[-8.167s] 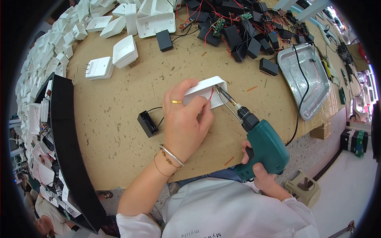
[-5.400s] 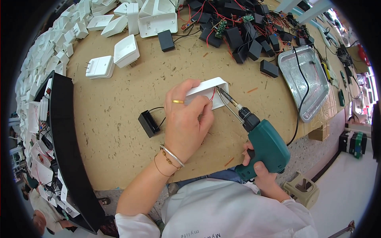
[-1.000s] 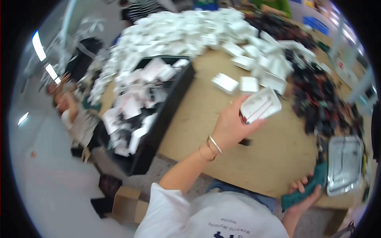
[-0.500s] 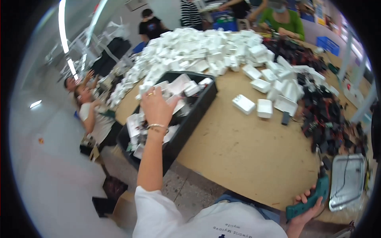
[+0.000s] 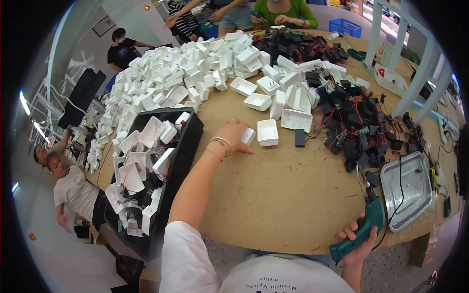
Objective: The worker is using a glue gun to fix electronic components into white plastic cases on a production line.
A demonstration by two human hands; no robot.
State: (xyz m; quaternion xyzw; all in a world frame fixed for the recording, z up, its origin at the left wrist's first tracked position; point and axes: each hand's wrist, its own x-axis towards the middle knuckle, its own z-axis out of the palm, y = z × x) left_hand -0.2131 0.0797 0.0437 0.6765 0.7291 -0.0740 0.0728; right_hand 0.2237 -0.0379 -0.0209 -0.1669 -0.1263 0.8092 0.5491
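My left hand (image 5: 232,137) reaches onto the tabletop and closes around a small white plastic case (image 5: 248,136). Its thumb lies along the near side, and the hand covers much of the case. Just right of it stands an open white box (image 5: 267,133), and beyond that a small black block (image 5: 299,138). At the lower right, my right hand (image 5: 359,239) is wrapped around the handle of a green pistol-grip power tool (image 5: 367,229). The tool has a black collar and points away from me; what exactly its thin front end is, I cannot tell.
Left of my arm sits a black bin (image 5: 181,161) of white shells, wires and boards. A large heap of white cases (image 5: 171,73) covers the far table. Black parts with red wires (image 5: 359,127) pile up at right, beside a metal tray (image 5: 391,215). Several people work around.
My left hand has left the black bin and moved right to the white case on the table. My right hand keeps hold of the green tool. The view has turned to the right.
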